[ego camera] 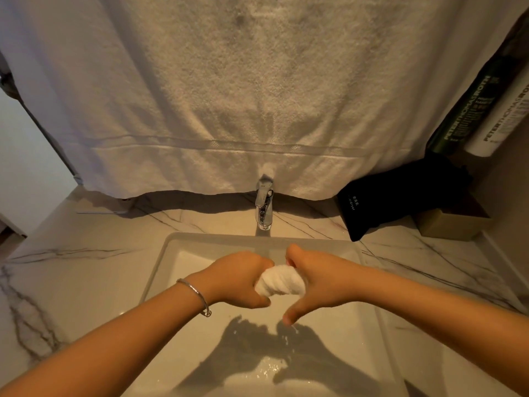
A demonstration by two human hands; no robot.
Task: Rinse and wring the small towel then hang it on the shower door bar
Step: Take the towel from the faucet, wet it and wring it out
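At the lower centre of the frame, 2 bare hands grip a small white towel (280,282) that is twisted into a tight roll above the sink (171,253). The left hand (237,279) is closed in a fist around the towel's left end, its fingers wrapped under the cloth. The right hand (317,279) is closed around the right end, with its thumb pointing down toward the basin. Only the short middle stretch of the roll shows between the 2 fists. Drops of water fall below the right thumb, and a shallow puddle shines on the basin floor near the bottom centre. A silver bracelet (196,293) circles the left wrist. The chrome faucet (264,204) stands just beyond the sink at centre frame on the marble desk (71,267). A large pale towel (229,96) hangs across the upper frame, its hem touching the top of the faucet. At the right sit a black pouch (400,196), a tan box (452,224) and 2 tubes (486,116), 1 dark green and 1 white.
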